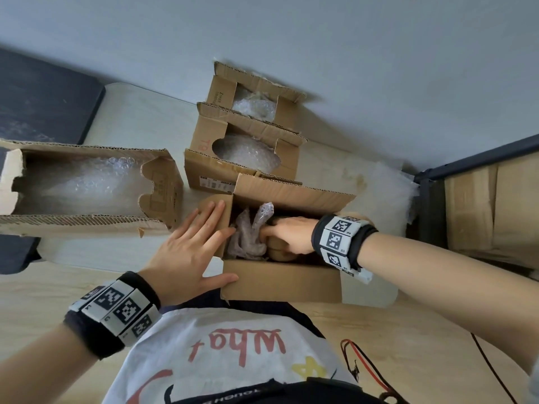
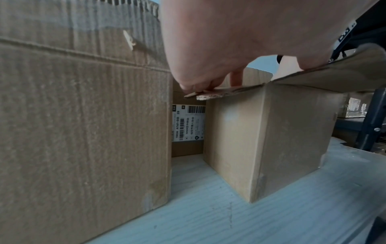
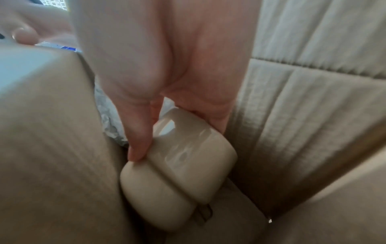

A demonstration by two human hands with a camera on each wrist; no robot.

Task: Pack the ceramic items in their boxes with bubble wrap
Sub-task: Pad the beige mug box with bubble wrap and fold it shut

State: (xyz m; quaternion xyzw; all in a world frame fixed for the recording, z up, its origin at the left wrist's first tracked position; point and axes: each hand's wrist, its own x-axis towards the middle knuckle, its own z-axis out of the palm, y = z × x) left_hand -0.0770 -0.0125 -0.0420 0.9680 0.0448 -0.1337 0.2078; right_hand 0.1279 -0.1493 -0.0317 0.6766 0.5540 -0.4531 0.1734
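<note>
Near box (image 1: pixel 280 282): open, on the table (image 1: pixel 73 252); crumpled bubble wrap (image 1: pixel 248 234) inside
Ceramic item (image 3: pixel 179 166): cream, glossy; deep in that box, beside the wrap
Right hand (image 1: pixel 287 234): inside; fingers gripping the ceramic
Left hand (image 1: pixel 189 249): fingers spread, flat on the left flap

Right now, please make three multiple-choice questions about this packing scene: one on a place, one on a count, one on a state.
1. Where is the right hand?
A. Inside the near box
B. On the table
C. In the long box

2. How many other open boxes show bubble wrap inside?
A. One
B. Three
C. Five

3. How is the left hand?
A. Clenched in a fist
B. Flat, fingers straight, on the side flap
C. Pinching bubble wrap

Answers: 1 A, its fingers grip a cream ceramic item inside; 2 B, the long box and two small ones; 3 B, fingers lie spread over the flap.
</note>
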